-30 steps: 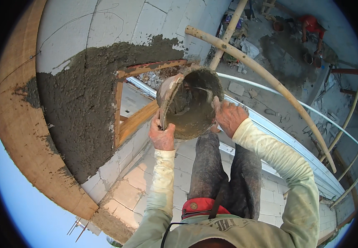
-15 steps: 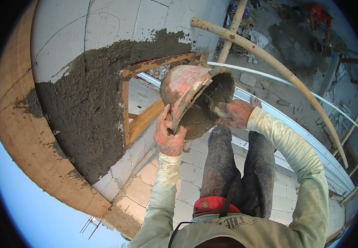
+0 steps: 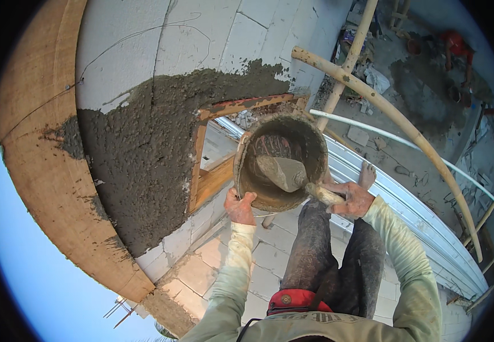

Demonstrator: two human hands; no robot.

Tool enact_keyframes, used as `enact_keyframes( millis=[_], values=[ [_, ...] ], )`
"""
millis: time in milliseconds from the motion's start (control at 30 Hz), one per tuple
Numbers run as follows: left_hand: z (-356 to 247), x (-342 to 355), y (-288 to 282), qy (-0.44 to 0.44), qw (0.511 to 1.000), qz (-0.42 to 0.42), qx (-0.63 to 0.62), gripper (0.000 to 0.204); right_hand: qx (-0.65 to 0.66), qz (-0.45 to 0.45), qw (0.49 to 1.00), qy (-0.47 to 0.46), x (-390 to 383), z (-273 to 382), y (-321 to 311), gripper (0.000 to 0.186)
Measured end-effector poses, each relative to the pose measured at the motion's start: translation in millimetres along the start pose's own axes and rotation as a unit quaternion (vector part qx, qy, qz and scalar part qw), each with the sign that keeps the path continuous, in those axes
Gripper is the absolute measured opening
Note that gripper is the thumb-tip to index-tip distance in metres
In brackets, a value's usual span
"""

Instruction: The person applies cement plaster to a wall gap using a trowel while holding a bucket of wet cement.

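Note:
A mortar-crusted bucket (image 3: pixel 317 145) is in front of me, its mouth turned up toward me. My left hand (image 3: pixel 240 207) is closed on its near left rim, thumb on the edge. My right hand (image 3: pixel 350 199) is wrapped round the handle of a trowel (image 3: pixel 283 173), at the bucket's right side. The trowel's grey, smeared blade lies inside the bucket's mouth. Some wet mortar coats the bucket's inside; how much is at the bottom is partly hidden by the blade. To the left, rough wet mortar (image 3: pixel 138 162) covers part of the pale block wall (image 3: pixel 201 48).
A wooden window frame (image 3: pixel 247 106) sits in the wall behind the bucket. Curved plywood (image 3: pixel 36 142) borders the mortar at left. Wooden poles (image 3: pixel 372 100) and a white pipe (image 3: pixel 395 134) cross at right. Below, a person in red (image 3: pixel 456 44) bends near buckets. Metal sheets (image 3: pixel 423 228) lie beside my legs.
The bucket has tipped from its side to mouth-up, showing its inside. My right hand has moved slightly right and down, bringing the trowel's blade and handle into sight. The view has shifted.

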State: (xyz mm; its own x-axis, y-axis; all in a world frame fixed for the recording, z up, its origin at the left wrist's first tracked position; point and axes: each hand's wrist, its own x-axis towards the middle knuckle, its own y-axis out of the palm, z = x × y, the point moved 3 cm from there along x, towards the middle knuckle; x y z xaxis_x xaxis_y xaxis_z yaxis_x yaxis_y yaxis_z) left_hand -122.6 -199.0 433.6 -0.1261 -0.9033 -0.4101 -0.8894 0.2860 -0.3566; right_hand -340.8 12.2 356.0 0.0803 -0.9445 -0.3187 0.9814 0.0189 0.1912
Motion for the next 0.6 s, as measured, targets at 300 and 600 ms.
enact_keyframes(
  millis=[300,600],
  values=[
    [66,-2,-87,-0.118,0.984,-0.136,0.019,0.024,0.183,-0.283,0.932,0.137,-18,20,-34,0.066],
    [80,-60,-194,-0.186,0.957,-0.219,0.032,0.024,-0.099,-0.609,0.743,0.260,60,-18,-8,0.068]
  ],
)
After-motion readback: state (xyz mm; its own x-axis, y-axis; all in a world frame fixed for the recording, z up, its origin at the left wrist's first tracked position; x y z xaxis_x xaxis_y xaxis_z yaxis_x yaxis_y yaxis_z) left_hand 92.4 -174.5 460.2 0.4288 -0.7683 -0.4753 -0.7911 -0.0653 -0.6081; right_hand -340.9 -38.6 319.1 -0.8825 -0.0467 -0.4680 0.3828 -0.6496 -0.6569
